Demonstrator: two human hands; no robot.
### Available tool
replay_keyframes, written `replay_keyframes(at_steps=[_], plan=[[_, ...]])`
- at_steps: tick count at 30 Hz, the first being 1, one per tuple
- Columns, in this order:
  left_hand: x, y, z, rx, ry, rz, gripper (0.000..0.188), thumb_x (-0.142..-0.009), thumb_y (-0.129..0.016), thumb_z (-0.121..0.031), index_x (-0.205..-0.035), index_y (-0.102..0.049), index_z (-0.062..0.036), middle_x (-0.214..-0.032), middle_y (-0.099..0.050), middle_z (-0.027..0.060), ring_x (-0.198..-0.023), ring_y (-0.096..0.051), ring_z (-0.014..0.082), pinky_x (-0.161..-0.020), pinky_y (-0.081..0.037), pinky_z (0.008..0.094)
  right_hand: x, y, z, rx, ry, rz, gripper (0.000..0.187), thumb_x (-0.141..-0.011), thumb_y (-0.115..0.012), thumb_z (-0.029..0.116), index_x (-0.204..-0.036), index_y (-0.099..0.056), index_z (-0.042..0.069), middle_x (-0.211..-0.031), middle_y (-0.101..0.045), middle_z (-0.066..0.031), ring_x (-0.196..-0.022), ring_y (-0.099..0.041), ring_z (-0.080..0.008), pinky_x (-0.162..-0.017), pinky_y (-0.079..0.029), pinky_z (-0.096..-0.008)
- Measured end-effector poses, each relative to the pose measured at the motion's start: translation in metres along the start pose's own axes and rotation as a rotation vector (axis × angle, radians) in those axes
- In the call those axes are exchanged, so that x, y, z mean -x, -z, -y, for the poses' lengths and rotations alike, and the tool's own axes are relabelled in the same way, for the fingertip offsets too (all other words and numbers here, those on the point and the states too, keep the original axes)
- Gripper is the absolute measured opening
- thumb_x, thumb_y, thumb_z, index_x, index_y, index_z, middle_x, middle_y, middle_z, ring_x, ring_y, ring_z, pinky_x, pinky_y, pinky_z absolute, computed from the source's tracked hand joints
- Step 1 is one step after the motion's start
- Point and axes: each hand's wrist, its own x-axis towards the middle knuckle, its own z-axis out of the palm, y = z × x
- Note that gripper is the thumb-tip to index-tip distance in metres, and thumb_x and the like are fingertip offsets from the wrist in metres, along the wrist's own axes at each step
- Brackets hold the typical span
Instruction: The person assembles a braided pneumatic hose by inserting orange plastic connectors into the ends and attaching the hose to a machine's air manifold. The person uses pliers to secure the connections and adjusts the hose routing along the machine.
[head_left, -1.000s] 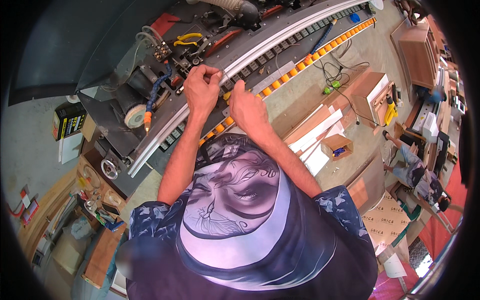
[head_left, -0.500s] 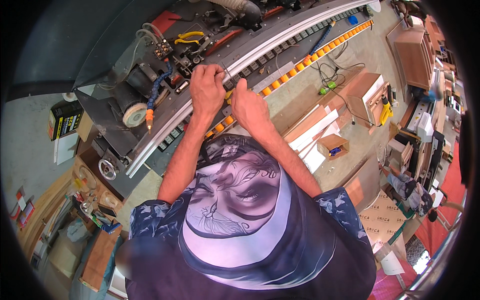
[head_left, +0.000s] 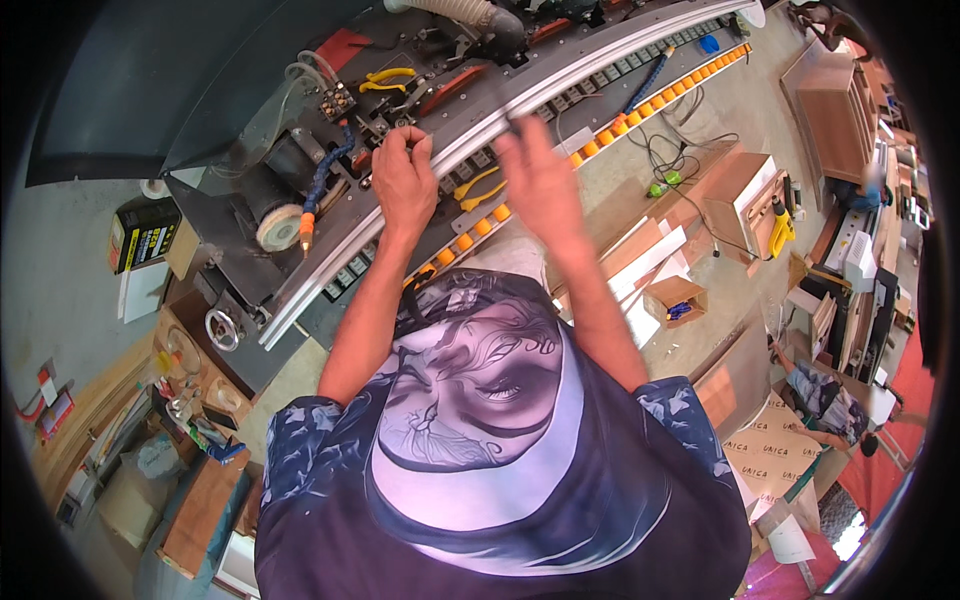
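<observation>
My left hand [head_left: 404, 185] rests at the near side of the machine's silver rail [head_left: 464, 146], its fingers curled in a pinch; what they hold, if anything, is hidden. To its right, my right hand [head_left: 542, 180] is smeared by motion above the rail's near edge. A thin dark tool, blurred, points up from its fingers; its kind cannot be made out. Between my hands lie yellow-handled pliers [head_left: 478, 188], beside the row of orange rollers [head_left: 482, 227]. A second yellow-handled tool [head_left: 388, 77] lies on the machine bed, beyond my left hand.
A blue jointed hose [head_left: 320, 175] with an orange nozzle and a round buffing wheel [head_left: 279, 229] stand left of my hands. A handwheel [head_left: 222, 328] sits lower left. Right of the machine are cables [head_left: 655, 150], wood offcuts [head_left: 625, 250], a small box [head_left: 676, 300] and a yellow drill [head_left: 781, 230].
My right hand has moved right and away from my left hand, uncovering the pliers between them. My left hand stays by the rail, its fingers still curled. The view has shifted slightly.
</observation>
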Motion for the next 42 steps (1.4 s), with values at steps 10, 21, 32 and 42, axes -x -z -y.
replay_keyframes(at_steps=[10,21,32,42], plan=[[-0.001,-0.002,-0.012,0.104,0.169,0.046,0.021,-0.098,-0.074,-0.026,-0.1,-0.071,-0.0053,-0.091,-0.068,0.0065,-0.077,-0.062,0.0229,-0.075,-0.049,0.0373,0.018,0.011,-0.13,-0.803,-0.717,-0.43,0.034,-0.113,-0.044,0.032,-0.115,-0.055,-0.001,-0.07,-0.055,-0.0053,-0.047,-0.052,-0.011,-0.043,-0.046,-0.0292],[-0.014,0.009,-0.037,-0.03,-0.02,-0.083,0.015,-0.098,-0.076,-0.019,-0.103,-0.073,-0.0052,-0.089,-0.07,0.0069,-0.064,-0.064,0.0192,-0.062,-0.051,0.0324,-0.105,-0.006,-0.243,0.108,-0.666,-0.338,0.061,-0.1,-0.053,0.019,-0.147,-0.033,-0.015,-0.116,-0.064,-0.0394,-0.102,-0.067,-0.0502,-0.093,-0.052,-0.0553],[-0.014,0.015,-0.029,-0.068,-0.151,-0.129,0.006,-0.095,-0.074,-0.011,-0.097,-0.071,-0.0058,-0.085,-0.069,0.0101,-0.072,-0.068,0.0307,-0.063,-0.052,0.0398,-0.174,-0.03,-0.324,0.411,-0.64,-0.315,0.109,-0.084,-0.084,0.036,-0.156,-0.018,-0.014,-0.129,-0.051,-0.0375,-0.112,-0.064,-0.0505,-0.097,-0.055,-0.0519],[-0.011,0.028,-0.022,-0.214,-0.259,-0.178,0.006,-0.093,-0.074,-0.013,-0.093,-0.07,-0.0083,-0.085,-0.069,0.0046,-0.068,-0.066,0.0258,-0.059,-0.051,0.0369,-0.185,0.028,-0.349,0.872,-0.587,-0.33,0.072,-0.092,-0.072,0.047,-0.129,-0.047,-0.009,-0.12,-0.061,-0.0366,-0.111,-0.063,-0.0528,-0.098,-0.052,-0.0581]])
